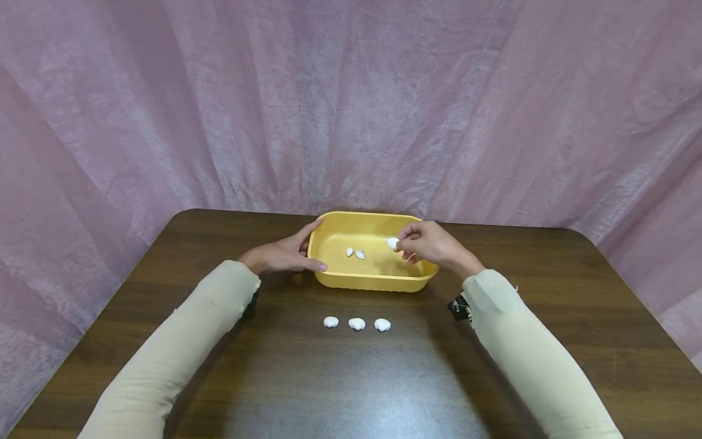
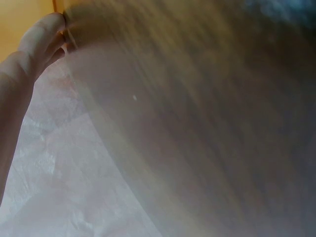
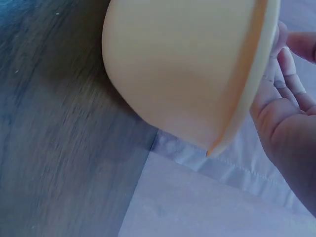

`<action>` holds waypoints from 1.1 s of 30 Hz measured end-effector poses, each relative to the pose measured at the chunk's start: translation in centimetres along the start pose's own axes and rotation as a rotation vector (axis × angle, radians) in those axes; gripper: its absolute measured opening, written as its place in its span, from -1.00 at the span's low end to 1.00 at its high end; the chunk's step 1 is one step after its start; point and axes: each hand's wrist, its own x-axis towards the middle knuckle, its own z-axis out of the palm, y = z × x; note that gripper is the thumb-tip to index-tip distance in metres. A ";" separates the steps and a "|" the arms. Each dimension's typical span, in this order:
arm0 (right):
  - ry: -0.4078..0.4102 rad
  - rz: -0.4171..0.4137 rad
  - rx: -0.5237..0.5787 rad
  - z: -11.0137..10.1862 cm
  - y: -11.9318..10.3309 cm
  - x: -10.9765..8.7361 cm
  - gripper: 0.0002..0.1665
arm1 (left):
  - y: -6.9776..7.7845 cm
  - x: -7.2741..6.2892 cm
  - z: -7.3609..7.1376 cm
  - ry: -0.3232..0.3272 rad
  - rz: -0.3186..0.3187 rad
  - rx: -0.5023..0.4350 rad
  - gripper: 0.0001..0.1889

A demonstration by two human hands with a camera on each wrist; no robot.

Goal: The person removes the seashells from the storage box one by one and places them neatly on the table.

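Observation:
A yellow plastic basin (image 1: 373,283) stands at the far middle of the table. My left hand (image 1: 285,252) grips its left end, the thumb at the front rim and the fingers along the outer side. Over the basin's right part, my right hand (image 1: 433,245) pinches a white seashell (image 1: 393,243) between thumb and fingertips. Two smaller white shells, a left one (image 1: 350,251) and a right one (image 1: 360,254), lie on the basin floor. In the right wrist view the basin wall (image 3: 182,64) hides the pinched shell.
Three white ribbed seashells, a left one (image 1: 331,322), a middle one (image 1: 357,324) and a right one (image 1: 382,325), lie in a row in front of the basin. The dark wooden table (image 1: 296,378) meets a pink curtain (image 1: 351,110) at its far edge.

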 end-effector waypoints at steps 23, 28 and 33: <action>-0.064 0.025 0.239 -1.7 1.4 -4.3 -0.80 | 0.1 -0.1 0.2 0.004 0.001 -0.001 0.22; -0.092 0.022 0.233 -1.6 1.7 -5.2 -0.81 | 0.0 0.0 0.1 -0.013 0.021 -0.039 0.22; -0.114 0.017 0.245 -1.1 2.1 -5.9 -0.84 | -0.1 0.0 0.2 -0.017 0.025 -0.053 0.22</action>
